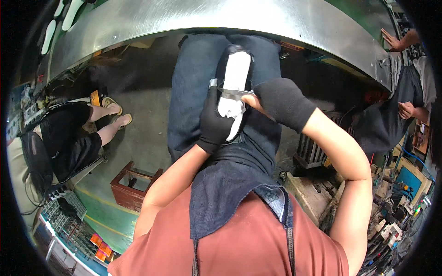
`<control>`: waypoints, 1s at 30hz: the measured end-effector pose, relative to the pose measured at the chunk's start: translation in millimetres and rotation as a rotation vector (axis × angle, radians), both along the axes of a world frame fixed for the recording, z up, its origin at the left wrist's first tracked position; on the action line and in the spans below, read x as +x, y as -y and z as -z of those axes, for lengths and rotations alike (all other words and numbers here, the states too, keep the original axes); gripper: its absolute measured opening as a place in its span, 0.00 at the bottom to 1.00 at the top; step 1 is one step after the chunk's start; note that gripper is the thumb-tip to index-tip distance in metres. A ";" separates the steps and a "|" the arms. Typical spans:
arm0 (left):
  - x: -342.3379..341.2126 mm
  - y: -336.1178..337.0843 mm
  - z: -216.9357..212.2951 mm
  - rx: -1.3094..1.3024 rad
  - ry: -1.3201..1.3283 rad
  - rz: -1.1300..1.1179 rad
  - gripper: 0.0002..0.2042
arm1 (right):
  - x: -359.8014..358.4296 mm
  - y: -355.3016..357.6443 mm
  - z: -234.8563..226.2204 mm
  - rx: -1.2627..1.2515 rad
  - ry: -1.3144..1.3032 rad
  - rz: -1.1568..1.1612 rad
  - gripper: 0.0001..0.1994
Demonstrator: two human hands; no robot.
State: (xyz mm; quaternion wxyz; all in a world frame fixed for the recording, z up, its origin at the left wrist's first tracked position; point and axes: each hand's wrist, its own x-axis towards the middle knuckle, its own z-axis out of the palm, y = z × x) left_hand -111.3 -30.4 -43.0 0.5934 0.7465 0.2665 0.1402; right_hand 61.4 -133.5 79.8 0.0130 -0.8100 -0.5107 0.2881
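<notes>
A dark shoe (251, 73) with white wrapping (237, 69) over most of it lies lengthwise on my lap. Below its middle the wrapping is crumpled, and a white edge curves along the near end. My left hand (215, 120), in a black fingerless glove, grips the shoe's left side; one fingertip has silvery tape. In a black glove too, my right hand (281, 102) pinches a thin, flat metal blade-like strip (234, 93) that lies crosswise over the white wrapping. The strip's far end reaches my left hand's fingers. Its handle, if any, is hidden by my right hand.
A curved metal bench edge (184, 20) runs ahead of my knees, with white sole-shaped pieces (49, 37) at far left. Seated people flank me; one person's hand (391, 40) rests on the bench at right. A brown stool (131, 188) stands at left, and cluttered tools (391, 230) lie at right.
</notes>
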 end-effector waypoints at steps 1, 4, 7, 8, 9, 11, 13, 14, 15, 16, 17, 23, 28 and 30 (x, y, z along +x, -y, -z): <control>1.3 0.7 -0.9 -0.110 -0.023 -0.006 0.43 | 3.5 4.9 13.2 -0.005 0.001 0.010 0.27; 6.8 -11.5 8.9 0.023 0.004 0.070 0.41 | 18.8 17.1 47.1 0.211 0.012 -0.030 0.25; 26.3 -40.0 -12.5 -0.939 -0.040 0.242 0.36 | 23.6 22.6 46.1 0.249 -0.259 0.007 0.27; 36.9 -46.0 -19.6 -0.522 -0.221 0.391 0.34 | 26.5 24.5 43.4 -0.047 -0.751 0.340 0.28; 44.1 -50.8 -21.9 -0.092 -0.387 0.525 0.33 | 30.9 25.5 38.0 -0.359 -1.230 0.676 0.30; 47.8 -26.4 -12.2 -0.314 -0.077 0.034 0.22 | 46.6 13.9 17.4 -0.485 -1.321 0.693 0.31; 60.3 -31.2 -9.1 -0.208 -0.084 0.073 0.23 | 69.4 3.1 -12.4 -0.256 -0.625 0.041 0.30; 54.1 -34.8 -7.0 -0.102 -0.117 0.103 0.24 | 69.5 -2.2 -28.9 -0.183 -0.413 -0.086 0.28; 51.5 -41.8 -4.7 0.007 -0.146 0.130 0.25 | 71.6 -10.7 -45.0 -0.102 -0.194 -0.214 0.27; 55.8 -50.5 -0.6 0.115 -0.160 0.159 0.26 | 67.2 -17.6 -62.6 -0.102 -0.187 -0.222 0.27; 51.3 -60.0 17.7 0.118 -0.163 0.140 0.26 | 51.6 -24.3 -79.8 0.078 -0.119 -0.225 0.26; 17.9 -30.0 -6.0 -0.113 0.080 0.250 0.40 | 4.7 18.1 29.5 0.434 -0.587 0.198 0.20; -51.6 -0.9 -14.1 -0.826 -0.100 0.089 0.32 | -29.9 71.1 27.2 -0.019 -0.770 0.495 0.25; -48.8 -5.2 -14.5 -0.993 -0.031 0.074 0.33 | -31.3 81.1 37.4 0.021 -0.768 0.414 0.25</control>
